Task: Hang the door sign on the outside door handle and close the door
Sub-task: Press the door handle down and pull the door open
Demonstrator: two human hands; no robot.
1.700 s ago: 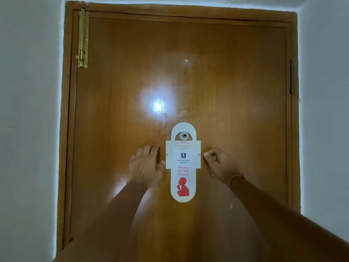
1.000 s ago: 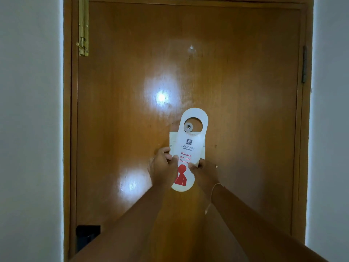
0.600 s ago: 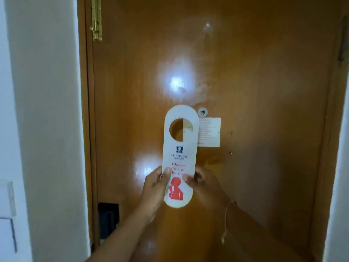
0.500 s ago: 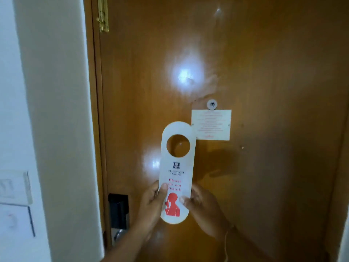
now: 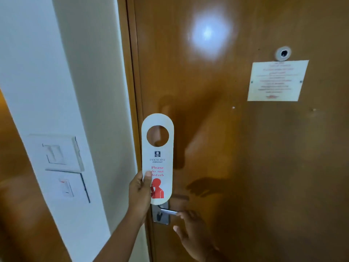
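A white door sign with a round hole, red "Please do not disturb" text and a red figure is held upright in front of the shut brown wooden door. My left hand pinches its lower left edge, thumb on the front. Below the sign, the metal lever handle sits on a steel lock plate. My right hand reaches the lever's free end, fingers curled at it; whether they grip it I cannot tell.
A peephole and a white notice plate are fixed at the door's upper right. Left of the door frame, a white wall carries two switch plates. Brown wood panelling borders the far left.
The view has swung left and down toward the handle. My right hand has let go of the sign and dropped to the lever; my left hand alone holds the sign.
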